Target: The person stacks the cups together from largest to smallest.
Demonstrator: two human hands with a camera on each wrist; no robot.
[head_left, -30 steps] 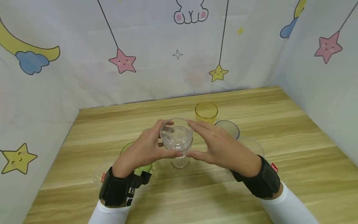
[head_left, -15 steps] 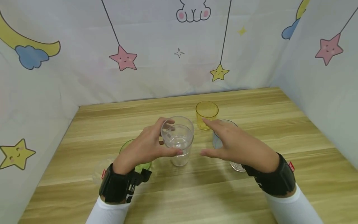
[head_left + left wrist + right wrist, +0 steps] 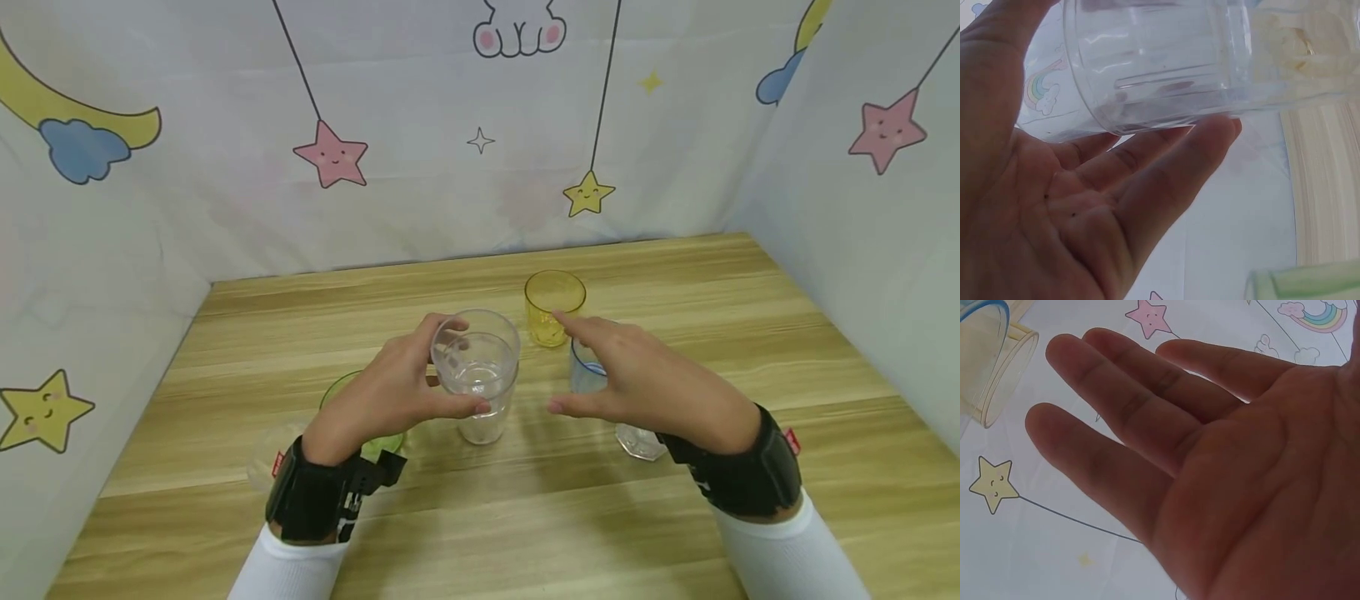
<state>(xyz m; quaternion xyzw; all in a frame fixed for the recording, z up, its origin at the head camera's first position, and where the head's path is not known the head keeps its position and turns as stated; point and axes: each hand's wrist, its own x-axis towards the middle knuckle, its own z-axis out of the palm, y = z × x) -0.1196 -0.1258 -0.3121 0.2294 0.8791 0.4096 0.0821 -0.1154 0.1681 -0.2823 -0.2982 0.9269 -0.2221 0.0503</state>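
Note:
Around the upper part of a stack of clear cups (image 3: pixel 483 379), one nested in another, my left hand (image 3: pixel 393 387) curls its thumb and fingers. The stack stands upright in the middle of the head view; whether its base touches the table I cannot tell. My right hand (image 3: pixel 637 379) is to the right of the stack, apart from it, with fingers extended and nothing held. Its palm and spread fingers show bare in the right wrist view. A blue-rimmed cup (image 3: pixel 587 379) is partly hidden behind that hand. Just beyond stands a yellow cup (image 3: pixel 547 329).
Under my left forearm a green cup (image 3: pixel 384 450) is partly covered. Left of it sits a faint clear cup (image 3: pixel 261 467). The faceted base of another clear cup (image 3: pixel 639 443) shows below my right hand. A printed cloth (image 3: pixel 420 217) closes off the wooden table's back and sides.
My right hand has let go of the clear cups and moved to the right, uncovering more of the yellow and blue-rimmed cups. The left hand keeps its hold in nearly the same place.

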